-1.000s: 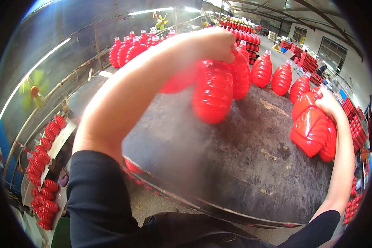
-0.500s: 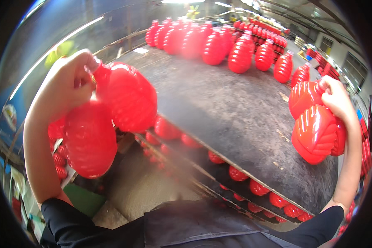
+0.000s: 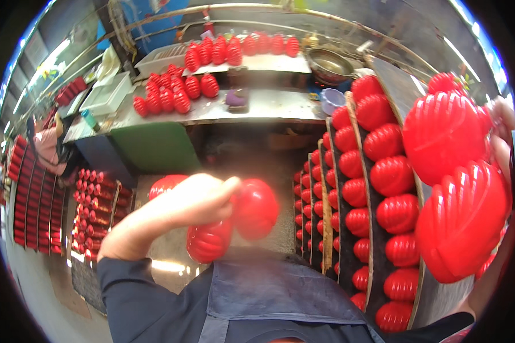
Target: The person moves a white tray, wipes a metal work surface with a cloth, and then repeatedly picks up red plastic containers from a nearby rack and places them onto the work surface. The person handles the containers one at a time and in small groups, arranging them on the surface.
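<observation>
My left hand [image 3: 203, 200] is closed at the necks of several glossy red ribbed bottles, held over the floor in front of my apron. One bottle [image 3: 256, 210] hangs to the right of the fist. Another bottle [image 3: 210, 240] is below it, and a third bottle [image 3: 167, 184] shows partly behind my forearm. At the right edge, my right hand [image 3: 502, 123] is partly hidden and grips more of these bottles. A large ridged bottle [image 3: 445, 137] sits above a second bottle [image 3: 463, 223] there, both beside the tiered rack.
A tiered rack [image 3: 373, 228] full of red bottles stands close on my right. Ahead, a metal workbench [image 3: 269, 106] carries red bottles, a purple-blue cup [image 3: 332, 101] and a wide pan [image 3: 329, 66]. A green panel [image 3: 154, 147] leans below it. More loaded racks [image 3: 37, 200] stand left.
My view has turned left, from the rack's top board to the workbench. My left hand has come inward, in front of my body. Both hands still hold their bottles.
</observation>
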`<state>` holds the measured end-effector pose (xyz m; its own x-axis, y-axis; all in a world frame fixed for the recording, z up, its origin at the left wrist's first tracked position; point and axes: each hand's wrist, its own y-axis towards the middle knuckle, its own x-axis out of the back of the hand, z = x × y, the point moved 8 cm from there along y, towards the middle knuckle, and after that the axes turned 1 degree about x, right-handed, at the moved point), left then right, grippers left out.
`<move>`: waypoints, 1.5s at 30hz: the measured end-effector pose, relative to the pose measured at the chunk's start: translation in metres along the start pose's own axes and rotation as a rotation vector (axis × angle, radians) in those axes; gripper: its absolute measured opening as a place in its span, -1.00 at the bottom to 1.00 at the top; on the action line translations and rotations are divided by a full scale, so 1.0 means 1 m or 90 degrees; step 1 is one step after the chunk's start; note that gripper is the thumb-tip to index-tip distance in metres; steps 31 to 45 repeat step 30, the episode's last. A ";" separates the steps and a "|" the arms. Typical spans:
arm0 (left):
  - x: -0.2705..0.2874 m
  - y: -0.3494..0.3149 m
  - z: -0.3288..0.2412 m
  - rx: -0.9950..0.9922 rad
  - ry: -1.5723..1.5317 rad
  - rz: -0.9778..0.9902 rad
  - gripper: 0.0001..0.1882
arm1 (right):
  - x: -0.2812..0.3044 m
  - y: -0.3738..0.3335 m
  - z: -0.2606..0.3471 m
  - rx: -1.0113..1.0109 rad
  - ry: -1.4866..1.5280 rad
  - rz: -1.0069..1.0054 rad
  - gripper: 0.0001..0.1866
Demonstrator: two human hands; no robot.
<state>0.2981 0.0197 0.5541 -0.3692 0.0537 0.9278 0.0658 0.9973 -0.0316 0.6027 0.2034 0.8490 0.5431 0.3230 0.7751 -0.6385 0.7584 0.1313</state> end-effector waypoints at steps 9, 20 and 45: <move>-0.040 -0.084 0.170 0.336 0.006 -0.142 -0.78 | -0.206 0.250 0.067 0.284 -0.216 0.148 -0.86; 0.040 0.014 0.269 0.388 -0.020 -0.208 -0.72 | -0.394 0.477 -0.009 0.259 -0.123 0.115 -0.63; 0.096 0.323 0.379 0.288 0.013 -0.138 -0.69 | -0.466 0.681 -0.206 0.151 -0.080 0.009 -0.68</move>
